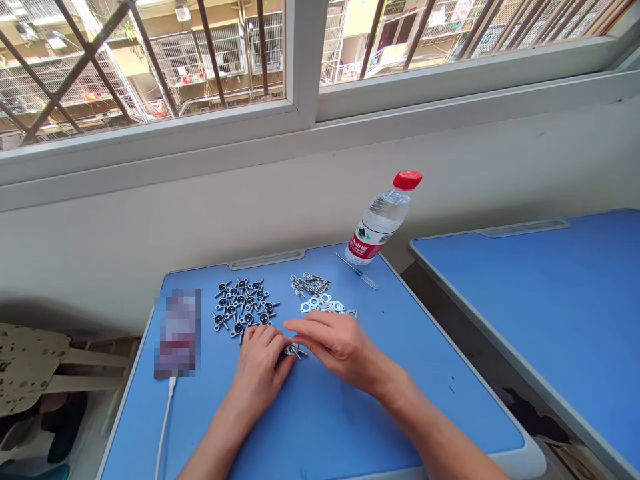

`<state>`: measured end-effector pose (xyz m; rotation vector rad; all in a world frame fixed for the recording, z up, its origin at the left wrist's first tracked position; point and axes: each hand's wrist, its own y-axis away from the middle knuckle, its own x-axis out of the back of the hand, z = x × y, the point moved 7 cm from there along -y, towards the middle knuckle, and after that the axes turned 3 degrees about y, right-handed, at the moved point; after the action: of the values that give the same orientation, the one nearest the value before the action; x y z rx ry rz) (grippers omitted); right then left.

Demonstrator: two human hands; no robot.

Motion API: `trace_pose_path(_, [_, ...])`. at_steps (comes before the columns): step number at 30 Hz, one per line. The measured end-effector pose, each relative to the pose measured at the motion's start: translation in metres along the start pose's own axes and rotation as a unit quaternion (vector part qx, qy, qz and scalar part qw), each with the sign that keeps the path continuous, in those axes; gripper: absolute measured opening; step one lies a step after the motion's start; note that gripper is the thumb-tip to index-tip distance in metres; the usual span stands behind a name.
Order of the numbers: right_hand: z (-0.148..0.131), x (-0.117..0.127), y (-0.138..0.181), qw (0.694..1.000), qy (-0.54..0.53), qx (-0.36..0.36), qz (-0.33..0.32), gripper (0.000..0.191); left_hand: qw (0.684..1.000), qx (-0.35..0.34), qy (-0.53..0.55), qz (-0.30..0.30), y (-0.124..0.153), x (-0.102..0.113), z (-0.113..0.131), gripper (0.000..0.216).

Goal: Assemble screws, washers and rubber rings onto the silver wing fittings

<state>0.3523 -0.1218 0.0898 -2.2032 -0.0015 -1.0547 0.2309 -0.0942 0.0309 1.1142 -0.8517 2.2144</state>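
Observation:
My left hand (261,369) and my right hand (336,347) meet over the middle of a small blue desk (320,413). Between their fingertips they pinch a small metal part (295,350) with a dark hub and short prongs. Just beyond my left hand lies a heap of several like metal parts (243,305). Farther right sit a small cluster of metal screws or pins (310,284) and flat pale metal plates (325,306), partly hidden behind my right fingers.
A clear water bottle with a red cap (383,217) stands at the desk's far right corner, a thin clear pen (357,271) beside it. A blurred phone (177,331) with a white cable (164,427) lies at left. A second blue desk (540,300) stands to the right; wall and window behind.

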Motion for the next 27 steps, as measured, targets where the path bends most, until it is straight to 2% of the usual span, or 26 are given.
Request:
trace_pose_path(7, [-0.0039, -0.0015, 0.0005, 0.999, -0.04, 0.01, -0.03, 0.031, 1.0, 0.013, 0.004, -0.007, 0.0006, -0.0012, -0.001, 0.003])
trace_pose_path(12, [0.0029, 0.0, 0.0008, 0.999, -0.037, -0.011, 0.015, 0.019, 1.0, 0.014, 0.0, -0.008, 0.0006, -0.0013, -0.0007, 0.003])
trace_pose_path(17, [0.0036, -0.0022, 0.0024, 0.999, 0.01, -0.022, 0.047, 0.018, 1.0, 0.022, -0.005, -0.011, 0.0019, -0.002, -0.0006, 0.004])
trace_pose_path(21, [0.0012, -0.0075, 0.0021, 1.0, -0.003, -0.012, 0.02, 0.022, 1.0, 0.024, -0.013, -0.011, 0.0019, -0.0032, -0.0009, 0.013])
trace_pose_path(27, [0.0016, -0.0088, 0.0008, 0.996, -0.093, -0.009, -0.001, 0.031, 0.999, 0.025, -0.024, -0.002, 0.0021, -0.0049, -0.0045, 0.018])
